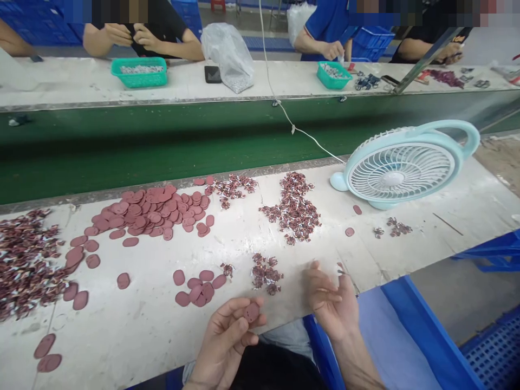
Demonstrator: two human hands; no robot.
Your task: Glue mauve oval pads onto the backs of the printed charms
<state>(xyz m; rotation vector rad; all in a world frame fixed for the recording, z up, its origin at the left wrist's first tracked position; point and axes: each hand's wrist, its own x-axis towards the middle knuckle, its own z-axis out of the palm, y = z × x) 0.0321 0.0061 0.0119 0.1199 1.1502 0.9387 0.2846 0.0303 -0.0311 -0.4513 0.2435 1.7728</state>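
My left hand [229, 338] pinches a reddish-brown oval disc [252, 312] with small holes between thumb and fingers, above the table's near edge. To the right of it, my right hand [333, 300] is turned partly palm up, its fingers half curled. Something small and thin shows at its tip; I cannot make out what it is. A little cluster of crumpled brown pieces with white bits [266, 273] lies between and beyond the hands. Left of it is a small group of loose oval discs [201, 288].
A big heap of oval discs [150, 208] and piles of brown pieces [298, 208] cover parts of the table, another pile [28, 260] at far left. A light-blue fan [402, 162] stands right, its white cord crossing. Beyond, people work at a bench with green baskets [140, 80].
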